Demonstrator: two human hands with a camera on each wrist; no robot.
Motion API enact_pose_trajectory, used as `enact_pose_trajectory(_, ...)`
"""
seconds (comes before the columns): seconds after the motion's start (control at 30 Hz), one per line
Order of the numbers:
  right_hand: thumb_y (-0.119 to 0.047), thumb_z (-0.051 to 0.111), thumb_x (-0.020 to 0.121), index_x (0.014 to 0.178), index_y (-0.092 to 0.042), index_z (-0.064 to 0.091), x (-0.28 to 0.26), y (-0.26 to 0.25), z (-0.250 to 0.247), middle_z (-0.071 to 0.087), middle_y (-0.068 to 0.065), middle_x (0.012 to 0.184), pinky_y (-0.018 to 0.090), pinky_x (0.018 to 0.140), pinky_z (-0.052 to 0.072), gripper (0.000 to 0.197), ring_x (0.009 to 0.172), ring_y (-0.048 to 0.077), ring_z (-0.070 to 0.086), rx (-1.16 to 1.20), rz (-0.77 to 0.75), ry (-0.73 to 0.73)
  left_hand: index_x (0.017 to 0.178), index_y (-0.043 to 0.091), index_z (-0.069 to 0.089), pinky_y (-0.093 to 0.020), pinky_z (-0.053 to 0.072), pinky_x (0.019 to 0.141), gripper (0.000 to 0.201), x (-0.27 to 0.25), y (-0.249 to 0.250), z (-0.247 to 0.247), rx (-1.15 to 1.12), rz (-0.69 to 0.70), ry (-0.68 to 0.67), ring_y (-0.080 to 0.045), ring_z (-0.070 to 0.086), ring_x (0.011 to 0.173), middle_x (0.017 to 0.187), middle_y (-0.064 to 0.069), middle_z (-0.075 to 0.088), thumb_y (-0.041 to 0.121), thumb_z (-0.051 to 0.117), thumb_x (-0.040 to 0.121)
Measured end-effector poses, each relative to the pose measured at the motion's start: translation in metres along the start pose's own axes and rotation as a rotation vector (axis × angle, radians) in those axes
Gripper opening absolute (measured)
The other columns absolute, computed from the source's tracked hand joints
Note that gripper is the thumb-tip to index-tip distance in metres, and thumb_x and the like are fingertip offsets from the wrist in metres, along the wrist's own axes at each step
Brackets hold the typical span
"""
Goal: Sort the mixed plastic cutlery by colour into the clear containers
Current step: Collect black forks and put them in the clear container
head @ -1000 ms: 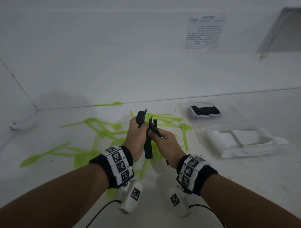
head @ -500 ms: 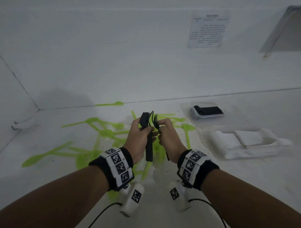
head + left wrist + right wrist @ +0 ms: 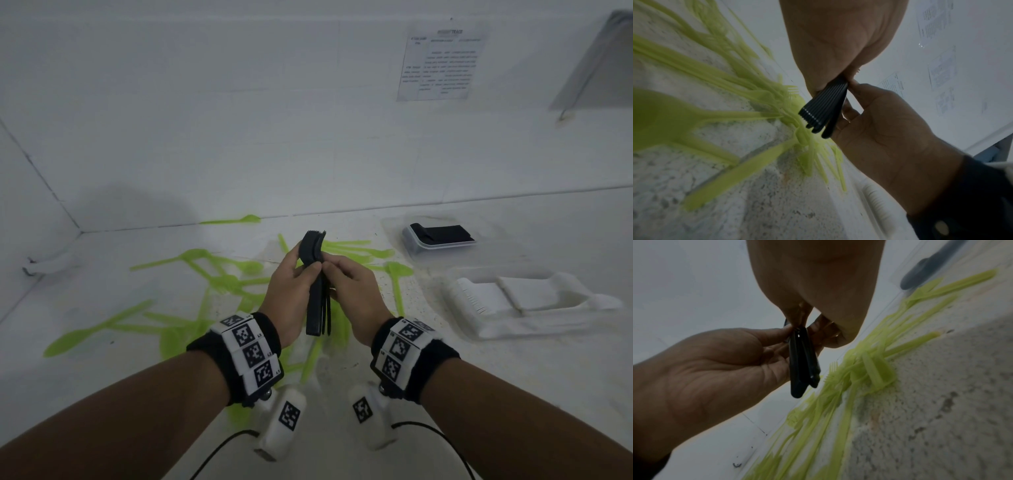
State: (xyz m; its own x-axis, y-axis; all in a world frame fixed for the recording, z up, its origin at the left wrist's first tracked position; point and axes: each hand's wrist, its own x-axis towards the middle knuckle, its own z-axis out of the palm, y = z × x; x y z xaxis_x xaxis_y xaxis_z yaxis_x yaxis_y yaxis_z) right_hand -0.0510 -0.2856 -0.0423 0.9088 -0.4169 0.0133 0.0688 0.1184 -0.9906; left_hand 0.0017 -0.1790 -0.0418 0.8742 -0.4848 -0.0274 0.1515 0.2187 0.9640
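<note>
Together, both hands clasp one bundle of black forks.
Left hand (image 3: 291, 284) and right hand (image 3: 356, 291) pinch the black forks (image 3: 317, 294) above green cutlery (image 3: 219, 274) on the desk (image 3: 513, 394).

We see a bundle of black forks (image 3: 317, 284) stacked face to face, held upright above the floor, tines up and handles fanning slightly at the bottom. Green cutlery (image 3: 219, 274) lies scattered flat on the speckled white surface beneath and to the left: spoons, forks and knives crossing one another. At right, one clear container (image 3: 442, 240) holds black cutlery; a nearer one (image 3: 524, 301) holds white cutlery.
</note>
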Motion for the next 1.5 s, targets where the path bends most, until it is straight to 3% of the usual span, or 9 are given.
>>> enact_pose_trajectory(0.13,-0.005,0.051,0.104,0.116,-0.025,0.075,-0.001,-0.002,-0.001,0.078,-0.003,0.110,0.023,0.083,0.057,0.033,0.098,0.010,0.072,0.075,0.029,-0.039,0.147,0.027,0.053,-0.041,0.051,0.098,0.046,0.004,0.001,-0.002,-0.008,0.006,-0.056,-0.020,0.064,0.104,0.113,-0.012,0.068,0.005,0.044,0.107)
enact_pose_trajectory(0.5,-0.012,0.056,0.104,0.131,-0.021,0.069,0.001,0.005,-0.004,0.074,-0.006,0.121,0.013,0.080,0.052,0.032,0.105,0.001,0.070,-0.014,0.047,-0.088,0.145,0.028,0.052,-0.043,0.052,0.102,0.041,0.006,0.001,-0.002,-0.013,-0.011,0.001,-0.026,0.065,0.115,0.124,-0.014,0.066,0.011,0.048,0.108)
enact_pose_trajectory(0.7,-0.017,0.052,0.106,0.134,-0.029,0.067,0.005,-0.003,0.000,0.073,-0.005,0.124,0.035,0.104,0.053,0.034,0.115,0.015,0.068,-0.022,0.100,-0.136,0.146,0.032,0.047,-0.036,0.056,0.089,0.042,0.006,0.001,-0.003,0.010,-0.006,0.005,-0.023,0.067,0.108,0.112,-0.013,0.066,0.015,0.050,0.107)
enact_pose_trajectory(0.83,-0.008,0.043,0.105,0.121,-0.045,0.069,-0.002,-0.007,0.001,0.075,-0.006,0.118,0.021,0.088,0.054,0.048,0.100,0.009,0.068,-0.067,0.128,-0.228,0.136,0.029,0.046,-0.046,0.053,0.093,0.037,0.005,0.000,-0.004,0.021,-0.016,0.106,-0.026,0.064,0.102,0.108,-0.014,0.064,0.014,0.056,0.104)
enact_pose_trajectory(0.93,-0.011,0.042,0.108,0.124,-0.035,0.066,-0.004,-0.006,0.006,0.074,-0.002,0.117,0.023,0.087,0.058,0.037,0.102,0.011,0.070,-0.049,0.120,-0.227,0.125,0.032,0.046,-0.055,0.053,0.096,0.032,0.007,0.001,-0.005,0.005,-0.058,0.185,-0.031,0.065,0.103,0.112,-0.016,0.063,0.012,0.056,0.102)
enact_pose_trajectory(1.03,-0.036,0.057,0.104,0.132,-0.023,0.043,-0.004,-0.004,0.014,0.066,0.008,0.116,0.045,0.094,0.059,0.034,0.104,0.024,0.071,0.022,0.202,-0.096,0.122,0.028,0.044,-0.050,0.052,0.077,0.031,0.009,0.012,-0.001,-0.050,-0.046,0.241,-0.028,0.060,0.085,0.098,-0.014,0.057,0.010,0.052,0.098)
enact_pose_trajectory(1.2,-0.049,0.041,0.107,0.130,-0.018,0.050,-0.010,-0.002,0.016,0.068,0.003,0.120,0.046,0.098,0.057,0.039,0.100,0.018,0.072,0.008,0.412,-0.296,0.125,0.019,0.043,-0.041,0.049,0.070,0.034,0.010,0.034,0.004,-0.189,-0.091,0.245,-0.023,0.059,0.086,0.089,-0.011,0.061,0.006,0.046,0.095)
enact_pose_trajectory(1.33,-0.041,0.048,0.107,0.116,-0.019,0.061,-0.004,-0.012,0.002,0.063,0.001,0.094,0.024,0.074,0.048,0.027,0.078,0.010,0.057,-0.317,0.171,-0.270,0.113,0.018,0.050,-0.042,0.044,0.080,0.021,0.012,0.043,-0.013,-0.058,-0.099,0.191,-0.022,0.059,0.096,0.102,-0.009,0.063,0.004,0.051,0.096)
enact_pose_trajectory(1.5,-0.052,0.059,0.095,0.122,-0.032,0.063,0.018,-0.022,-0.042,0.063,-0.003,0.099,0.036,0.082,0.046,0.033,0.092,0.015,0.055,-1.075,-0.317,-0.166,0.114,0.026,0.066,-0.022,0.050,0.086,0.026,0.017,0.060,-0.056,0.656,0.171,-0.207,-0.008,0.065,0.099,0.110,0.006,0.072,0.011,0.072,0.094)
